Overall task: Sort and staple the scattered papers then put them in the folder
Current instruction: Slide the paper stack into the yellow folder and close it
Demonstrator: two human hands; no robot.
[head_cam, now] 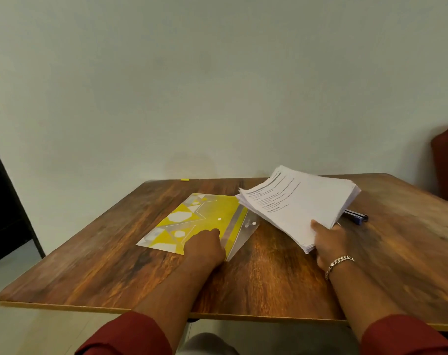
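- Papers [298,201] sit gathered in one thick stack at about two o'clock, lifted at a tilt above the surface [269,278], with the far corner overhanging the folder's flap edge.
- Right hand [329,243] is clamped on the stack's near corner, thumb on top and fingers underneath; a bracelet [339,262] shows on that wrist.
- Left hand [205,245] presses down on the near edge of the yellow folder [200,219], which lies flat at about eleven o'clock; I cannot tell whether its fingers are straight or curled under the flap.
- Folder's clear flap lies open toward the stack, snap button showing.
- Stapler [356,217], dark blue, lies partly hidden beneath the stack at two o'clock.
- Whether the stack is stapled cannot be seen from here.
- Judging by this, the step in hand is loading the folder: keep the left hand pinning it and holding the mouth open.
- Square the stack's edges first, then feed the leading edge in low and level, so no sheet catches on the flap or fans out.
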